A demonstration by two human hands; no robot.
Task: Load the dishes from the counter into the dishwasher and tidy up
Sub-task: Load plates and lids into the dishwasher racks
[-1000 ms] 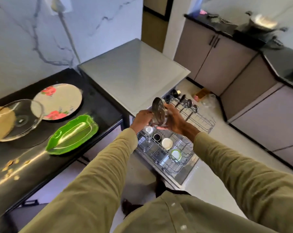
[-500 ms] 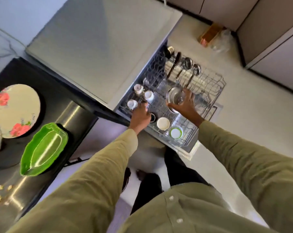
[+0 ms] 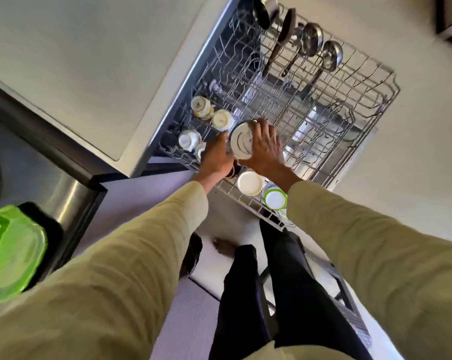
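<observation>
I am leaning over the pulled-out wire rack (image 3: 349, 105) of the dishwasher, both arms in olive sleeves reaching down to its near left part. My right hand (image 3: 265, 149) is curled round the right edge of a round steel dish (image 3: 241, 140), fingers spread over its far rim, holding it tilted just above the rack wires. My left hand (image 3: 217, 158) is against the dish's left edge; from here I cannot tell whether its fingers grip the dish or only steady it, as the back of the hand hides them. Just left of my hands, four small pale cups (image 3: 221, 120) sit upside down in the rack's left rows, close by the grey dishwasher top (image 3: 89, 61). Nearer to me, just below my wrists, a white bowl (image 3: 249, 183) and a green-rimmed bowl (image 3: 274, 199) rest side by side at the rack's near edge. At the far end of the rack, well apart from the dish, several steel ladles (image 3: 311, 40) and dark utensils lie with their handles pointing toward me. On the dark counter (image 3: 51, 178) at the far left edge of view lies a bright green tray (image 3: 10, 252), blurred. Below, my dark trousers and a bare foot show on the pale floor (image 3: 414, 178).
</observation>
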